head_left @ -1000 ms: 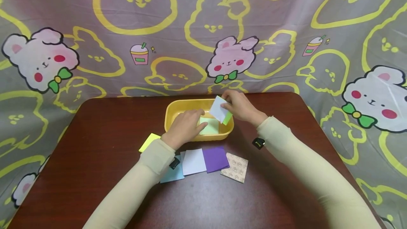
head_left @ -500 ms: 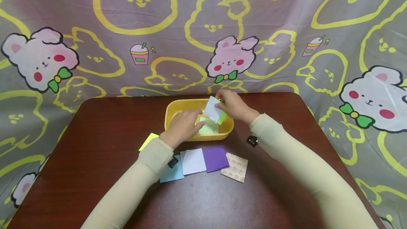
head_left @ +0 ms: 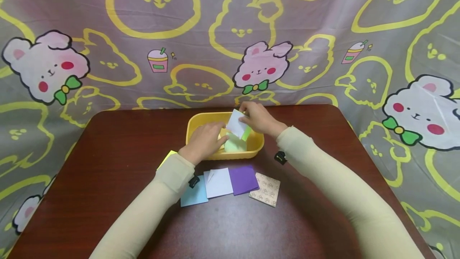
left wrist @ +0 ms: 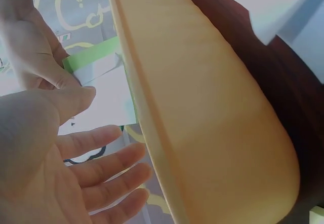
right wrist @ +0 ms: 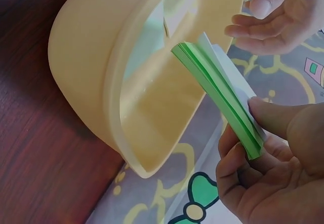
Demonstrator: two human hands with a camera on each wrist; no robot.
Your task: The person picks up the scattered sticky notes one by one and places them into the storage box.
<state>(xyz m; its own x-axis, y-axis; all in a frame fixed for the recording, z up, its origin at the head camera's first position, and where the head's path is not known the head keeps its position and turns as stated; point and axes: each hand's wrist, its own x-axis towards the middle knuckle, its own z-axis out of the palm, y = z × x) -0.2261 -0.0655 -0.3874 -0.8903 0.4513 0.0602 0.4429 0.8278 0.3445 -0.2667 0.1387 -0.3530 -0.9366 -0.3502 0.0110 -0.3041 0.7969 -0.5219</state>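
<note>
In the head view my right hand [head_left: 261,119] is over the right part of a yellow plastic tub [head_left: 235,155], gripping a stack of square paper [head_left: 235,124]. White sheets and bright green ones make up this stack; in the right wrist view the green paper [right wrist: 217,97] fans out slightly between thumb and fingers. My left hand [head_left: 204,143] reaches over the tub's left side. Its fingers [left wrist: 109,168] are spread and relaxed in the left wrist view, holding nothing. Pale green paper [head_left: 235,144] lies inside the tub, partly covered by the held stack.
On the brown table [head_left: 118,171], in front of the tub, lie light blue paper [head_left: 195,195], white paper [head_left: 220,183], purple paper [head_left: 244,180] and a patterned beige square [head_left: 266,189]. Yellow paper [head_left: 167,159] shows beside my left sleeve. A patterned curtain [head_left: 201,51] hangs behind.
My right hand has moved left with the paper stack, bringing it closer to my left hand. The left hand has shifted slightly left.
</note>
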